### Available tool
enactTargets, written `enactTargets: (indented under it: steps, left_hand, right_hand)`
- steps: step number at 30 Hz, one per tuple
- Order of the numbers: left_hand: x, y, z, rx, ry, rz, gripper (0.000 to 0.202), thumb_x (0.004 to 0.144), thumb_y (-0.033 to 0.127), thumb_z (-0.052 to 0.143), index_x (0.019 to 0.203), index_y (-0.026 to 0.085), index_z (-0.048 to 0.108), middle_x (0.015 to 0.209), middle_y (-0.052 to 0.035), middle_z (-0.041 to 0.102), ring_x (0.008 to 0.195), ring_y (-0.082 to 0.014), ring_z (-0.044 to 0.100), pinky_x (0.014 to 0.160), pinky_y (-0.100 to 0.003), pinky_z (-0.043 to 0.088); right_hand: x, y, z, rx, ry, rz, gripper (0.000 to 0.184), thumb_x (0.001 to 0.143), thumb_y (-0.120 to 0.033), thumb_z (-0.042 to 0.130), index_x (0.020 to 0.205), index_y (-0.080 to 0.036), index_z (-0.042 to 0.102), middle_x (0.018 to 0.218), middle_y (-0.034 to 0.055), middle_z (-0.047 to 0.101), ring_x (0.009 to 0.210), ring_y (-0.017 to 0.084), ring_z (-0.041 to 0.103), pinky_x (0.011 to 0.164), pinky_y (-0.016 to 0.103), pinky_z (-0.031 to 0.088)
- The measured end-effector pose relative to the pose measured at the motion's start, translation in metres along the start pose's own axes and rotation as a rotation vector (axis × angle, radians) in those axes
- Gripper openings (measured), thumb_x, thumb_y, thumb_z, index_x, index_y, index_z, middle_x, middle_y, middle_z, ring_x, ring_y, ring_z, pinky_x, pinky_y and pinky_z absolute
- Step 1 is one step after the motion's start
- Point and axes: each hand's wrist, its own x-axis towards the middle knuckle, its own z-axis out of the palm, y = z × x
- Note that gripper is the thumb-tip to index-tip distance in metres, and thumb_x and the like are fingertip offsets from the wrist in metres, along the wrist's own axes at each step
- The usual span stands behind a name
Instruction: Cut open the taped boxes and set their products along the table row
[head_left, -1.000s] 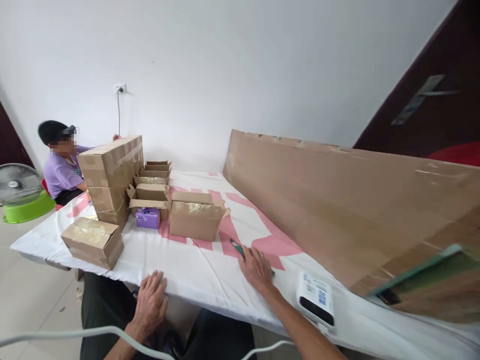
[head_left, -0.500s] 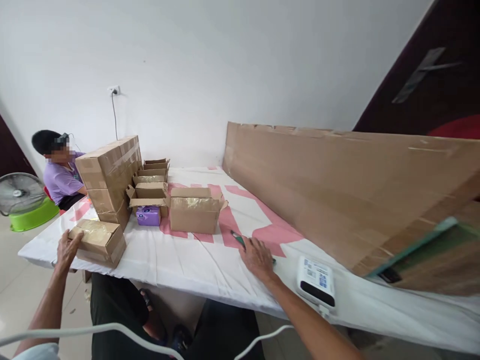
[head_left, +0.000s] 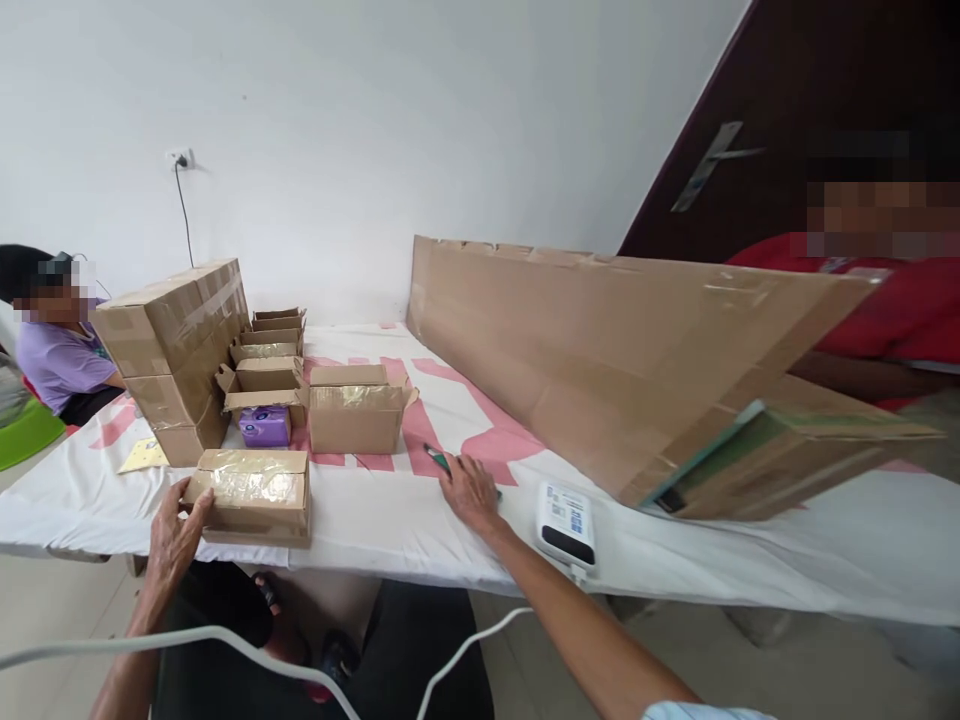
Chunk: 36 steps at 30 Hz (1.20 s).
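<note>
My left hand point(head_left: 174, 530) grips the left end of a taped cardboard box point(head_left: 256, 518), thumb on top at its near corner. The box lies at the table's front edge with shiny clear tape across its top. My right hand point(head_left: 471, 490) rests on the cloth, its fingers curled over a slim green tool point(head_left: 437, 457) that looks like a utility knife. Most of it is hidden beneath the palm. Behind the taped box stands an open cardboard box point(head_left: 355, 420), and beside that a purple packet point(head_left: 265, 426) sits in front of another open carton point(head_left: 264, 385).
Closed boxes point(head_left: 176, 370) are stacked at the left, near a yellow paper point(head_left: 144, 455). A white device point(head_left: 566, 525) with a cable lies right of my right hand. A large cardboard sheet point(head_left: 562, 350) stands across the right. One person sits left, another in red behind the sheet.
My left hand has slid the taped box right, away from the stack, and turned its long side toward me. The view has swung right, bringing in the person in red. My right hand keeps its hold.
</note>
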Motion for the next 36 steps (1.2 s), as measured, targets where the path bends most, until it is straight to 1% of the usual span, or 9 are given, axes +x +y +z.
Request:
enactTargets:
  steps: [5,10,14,16,19,25,29,33,36]
  left_hand:
    - [-0.003,0.001,0.004,-0.130,-0.035,0.005,0.075,0.077,0.076,0.067,0.122,0.016,0.069,0.120,-0.0143,0.076,0.097,-0.0308,0.073,0.080,-0.037,0.059]
    - [-0.004,0.000,0.000,-0.184,-0.036,-0.016,0.075,0.073,0.076,0.070,0.119,0.017,0.071,0.114,-0.0129,0.078,0.096,-0.0312,0.073,0.073,-0.036,0.060]
    - [-0.003,-0.003,0.000,-0.238,-0.075,-0.063,0.082,0.068,0.076,0.075,0.123,0.017,0.070,0.116,-0.0139,0.077,0.097,-0.0323,0.072,0.070,-0.035,0.061]
    - [-0.003,-0.003,-0.001,-0.250,-0.079,-0.096,0.086,0.062,0.076,0.079,0.124,0.016,0.071,0.115,-0.0146,0.077,0.098,-0.0334,0.073,0.069,-0.036,0.061]
    - [-0.005,0.002,-0.001,-0.264,-0.083,-0.117,0.087,0.059,0.076,0.082,0.122,0.017,0.072,0.108,-0.0134,0.077,0.097,-0.0335,0.072,0.070,-0.036,0.061]
    - [-0.012,0.014,-0.001,-0.338,-0.165,-0.106,0.081,0.061,0.071,0.084,0.121,0.017,0.073,0.096,-0.0090,0.076,0.093,-0.0306,0.072,0.073,-0.036,0.059]
    - [-0.014,0.017,0.000,-0.386,-0.240,-0.074,0.079,0.067,0.070,0.083,0.124,0.016,0.074,0.091,-0.0076,0.075,0.092,-0.0283,0.072,0.076,-0.035,0.058]
    - [-0.012,0.017,0.002,-0.440,-0.298,-0.106,0.077,0.070,0.075,0.079,0.117,0.015,0.079,0.095,-0.0101,0.077,0.091,-0.0295,0.072,0.078,-0.039,0.060]
    - [-0.007,0.019,0.005,-0.523,-0.334,-0.142,0.073,0.065,0.071,0.086,0.110,0.015,0.080,0.089,-0.0091,0.077,0.085,-0.0277,0.073,0.079,-0.040,0.061]
  right_hand:
    - [0.001,0.000,-0.002,0.006,-0.010,-0.009,0.033,0.100,-0.021,0.059,0.132,-0.018,0.068,0.114,0.0122,0.070,0.110,0.028,0.058,0.090,0.037,0.041]
    - [0.001,0.002,-0.007,0.040,-0.014,-0.031,0.035,0.101,-0.021,0.057,0.134,-0.018,0.067,0.113,0.0119,0.071,0.110,0.028,0.060,0.093,0.038,0.044]
    - [-0.003,-0.003,-0.017,0.068,0.011,-0.019,0.041,0.098,-0.021,0.057,0.138,-0.018,0.065,0.126,0.0160,0.068,0.116,0.031,0.059,0.097,0.043,0.047]
    - [-0.008,-0.016,-0.025,0.174,0.047,-0.044,0.045,0.097,-0.023,0.057,0.142,-0.019,0.063,0.134,0.0175,0.065,0.122,0.034,0.058,0.102,0.049,0.048]
    - [-0.017,-0.050,-0.041,0.507,0.025,-0.127,0.050,0.099,-0.032,0.059,0.148,-0.020,0.059,0.141,0.0180,0.063,0.133,0.036,0.055,0.112,0.055,0.046]
    - [-0.041,-0.133,-0.084,1.179,-0.430,-0.267,0.084,0.097,-0.055,0.067,0.168,-0.026,0.032,0.162,0.0175,0.049,0.138,0.033,0.058,0.109,0.052,0.053]
    - [-0.048,-0.163,-0.103,1.291,-0.514,-0.260,0.095,0.091,-0.054,0.076,0.169,-0.027,0.030,0.164,0.0193,0.046,0.141,0.036,0.056,0.110,0.054,0.052]
    - [-0.048,-0.168,-0.110,1.276,-0.463,-0.241,0.082,0.095,-0.039,0.070,0.167,-0.028,0.034,0.162,0.0146,0.050,0.141,0.034,0.055,0.111,0.052,0.052]
    - [-0.047,-0.164,-0.112,1.262,-0.428,-0.226,0.074,0.097,-0.034,0.065,0.165,-0.027,0.038,0.160,0.0128,0.054,0.139,0.031,0.056,0.113,0.050,0.051]
